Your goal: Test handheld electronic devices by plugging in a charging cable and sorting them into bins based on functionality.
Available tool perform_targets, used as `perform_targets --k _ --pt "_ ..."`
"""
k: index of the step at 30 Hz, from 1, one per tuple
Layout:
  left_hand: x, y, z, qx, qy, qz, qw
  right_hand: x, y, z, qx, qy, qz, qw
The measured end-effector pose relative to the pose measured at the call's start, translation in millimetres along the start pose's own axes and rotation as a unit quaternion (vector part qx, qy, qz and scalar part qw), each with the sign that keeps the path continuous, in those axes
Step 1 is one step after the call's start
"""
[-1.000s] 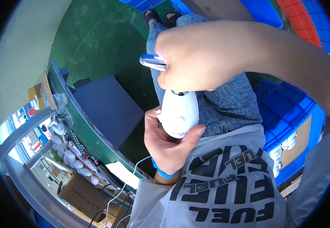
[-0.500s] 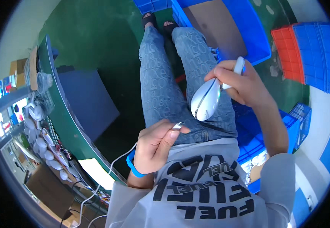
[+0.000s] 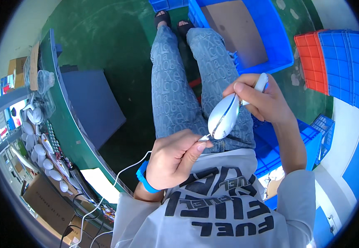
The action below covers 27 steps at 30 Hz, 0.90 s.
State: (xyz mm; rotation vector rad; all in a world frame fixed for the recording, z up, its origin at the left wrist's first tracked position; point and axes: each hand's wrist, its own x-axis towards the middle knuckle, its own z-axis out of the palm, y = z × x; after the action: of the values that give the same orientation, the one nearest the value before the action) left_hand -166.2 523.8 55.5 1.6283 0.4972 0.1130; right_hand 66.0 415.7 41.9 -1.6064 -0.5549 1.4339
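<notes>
My right hand (image 3: 266, 99) is closed around the slim handle of a white egg-shaped device (image 3: 225, 115), which has a silver band along its middle. The device hangs over my lap, its rounded lower end tilted toward my left hand (image 3: 172, 162). Between the thumb and fingers of that hand is a cable plug (image 3: 204, 138) with a metal tip. The tip meets the lower end of the device; whether it sits inside a port I cannot tell. A thin white cable (image 3: 123, 170) runs from my left hand over the bench edge.
At left, a green bench (image 3: 75, 130) carries several white devices (image 3: 47, 164), a white paper sheet (image 3: 100, 186) and cardboard boxes. A blue bin (image 3: 285, 49) with cardboard inside stands ahead. Red (image 3: 312, 62) and blue crates (image 3: 343, 68) are stacked at right, with another blue crate (image 3: 270, 142) beside my right hip.
My left hand has brought the plug up and right to the device's lower end. My right hand has dropped slightly with the device, which has turned a little.
</notes>
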Motion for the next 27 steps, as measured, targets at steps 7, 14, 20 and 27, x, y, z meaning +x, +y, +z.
perform_targets --k 7,14,20,27 --pt "-2.0 -8.6 3.9 0.162 0.040 0.022 0.986 -8.2 1.4 16.5 -0.121 0.072 -0.124 0.982" --pt "-16.5 -9.5 6.2 0.154 0.061 0.138 0.976 -50.7 -25.2 40.1 -0.323 0.205 -0.159 0.910" --pt "-8.6 50.7 33.2 -0.014 0.110 0.302 0.947 -13.2 3.5 70.0 -0.200 0.146 -0.247 0.937" --pt "-9.8 65.6 21.3 0.030 0.161 0.324 0.932 6.5 6.6 89.2 -0.164 0.084 -0.266 0.946"
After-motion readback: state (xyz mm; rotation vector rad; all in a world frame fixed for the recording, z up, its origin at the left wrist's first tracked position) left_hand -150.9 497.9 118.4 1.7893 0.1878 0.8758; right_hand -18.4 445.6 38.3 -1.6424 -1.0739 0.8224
